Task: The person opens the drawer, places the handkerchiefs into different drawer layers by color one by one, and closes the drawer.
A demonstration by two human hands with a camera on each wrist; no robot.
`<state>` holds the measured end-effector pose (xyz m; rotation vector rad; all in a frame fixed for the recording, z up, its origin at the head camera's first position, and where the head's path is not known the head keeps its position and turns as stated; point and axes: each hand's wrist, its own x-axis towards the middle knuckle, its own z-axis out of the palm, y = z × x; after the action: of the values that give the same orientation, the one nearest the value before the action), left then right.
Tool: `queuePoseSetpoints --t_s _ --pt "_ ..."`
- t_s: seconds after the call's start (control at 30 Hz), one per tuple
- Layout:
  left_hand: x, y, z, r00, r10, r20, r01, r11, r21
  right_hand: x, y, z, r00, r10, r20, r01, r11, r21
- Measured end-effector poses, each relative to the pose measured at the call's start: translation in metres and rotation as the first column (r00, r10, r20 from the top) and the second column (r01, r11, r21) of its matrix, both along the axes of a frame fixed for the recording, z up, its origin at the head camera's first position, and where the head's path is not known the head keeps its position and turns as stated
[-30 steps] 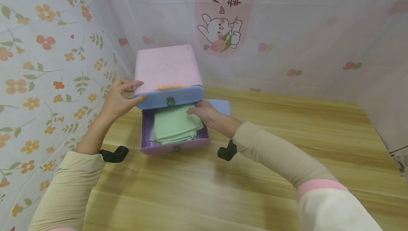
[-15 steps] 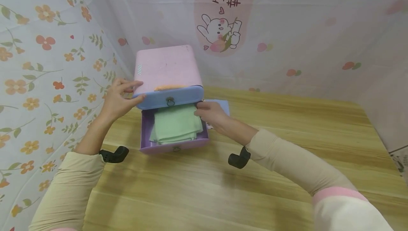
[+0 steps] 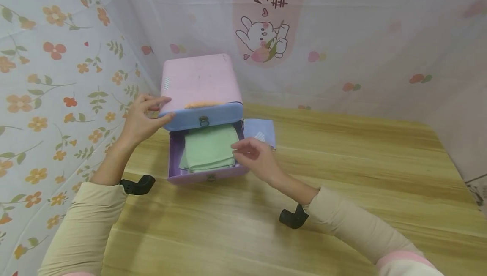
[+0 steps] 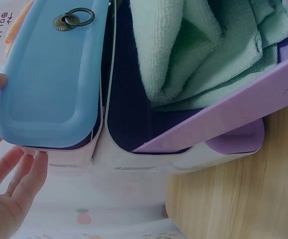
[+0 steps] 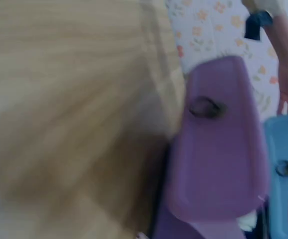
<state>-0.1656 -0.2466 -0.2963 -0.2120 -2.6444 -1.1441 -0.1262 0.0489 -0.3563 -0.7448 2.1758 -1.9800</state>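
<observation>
A pink two-drawer storage box (image 3: 199,79) stands at the back left. Its blue upper drawer (image 3: 186,117) is closed; the purple lower drawer (image 3: 176,157) is pulled out, with folded green towels (image 3: 209,147) inside. My left hand (image 3: 138,119) holds the box's left front corner, thumb at the blue front and a finger over the top. In the left wrist view, its fingertips touch the side beside the blue drawer front (image 4: 54,74). My right hand (image 3: 256,159) is over the purple drawer's right side, fingers loosely bent near the towels, seemingly holding nothing. The right wrist view is blurred.
A light blue item (image 3: 262,130), flat and patterned, lies on the wooden table (image 3: 342,157) right of the box. Orange fabric (image 3: 203,104) pokes out above the blue drawer. A floral cloth (image 3: 49,98) hangs at the left, a printed white cloth (image 3: 342,35) behind.
My right hand has drawn back from the rear right of the purple drawer toward its front right corner, uncovering more of the light blue item. My left hand has stayed on the box.
</observation>
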Motion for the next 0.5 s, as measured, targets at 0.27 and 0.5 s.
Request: queuePoseSetpoints --t_s 0.27,0.5 --pt "-0.001 -0.001 -0.002 1.000 -0.016 -0.009 0.016 1.000 0.014 0.040 -0.014 -0.033 0.986 0.163 -0.028 -0.162 0.986 0.040" --pt "-0.001 -0.002 -0.003 1.000 -0.007 -0.006 0.007 1.000 0.016 0.044 -0.027 -0.061 0.968 0.205 0.141 -0.201 0.979 -0.043"
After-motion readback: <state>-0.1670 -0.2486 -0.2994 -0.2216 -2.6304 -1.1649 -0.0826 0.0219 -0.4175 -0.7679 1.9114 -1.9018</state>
